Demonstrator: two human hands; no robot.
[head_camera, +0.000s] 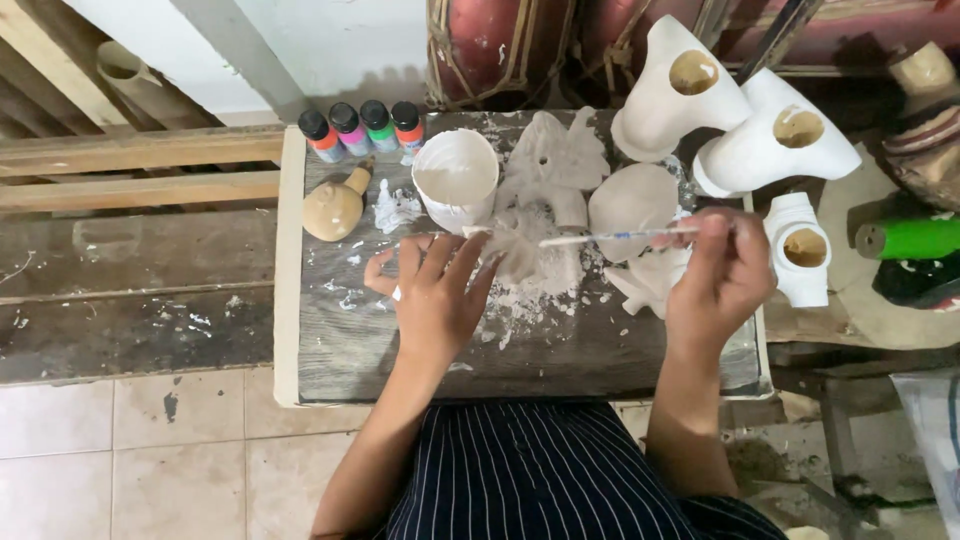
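1. At the far left of the bench (330, 370) our four small paint bottles (362, 128) stand in a tight row beside a tan gourd-shaped piece (335, 207); a careless sweep of the forearm could topple them, we judge.
2. Our left hand (432, 295) lies with fingers spread, steadying a small white plaster figure (520, 250) on the bench just below the white cup (456, 178). Pressing too hard might snap a thin part.
3. The cup sits close to the figure; a nudge could tip its white contents across the boards.
4. Our right hand (722, 270) is closed around a thin brush (610, 237), its tip on the figure. An overloaded tip could clog fine relief.
5. Unpainted white vessels (735, 125) crowd the right edge, where our elbow might knock one off.
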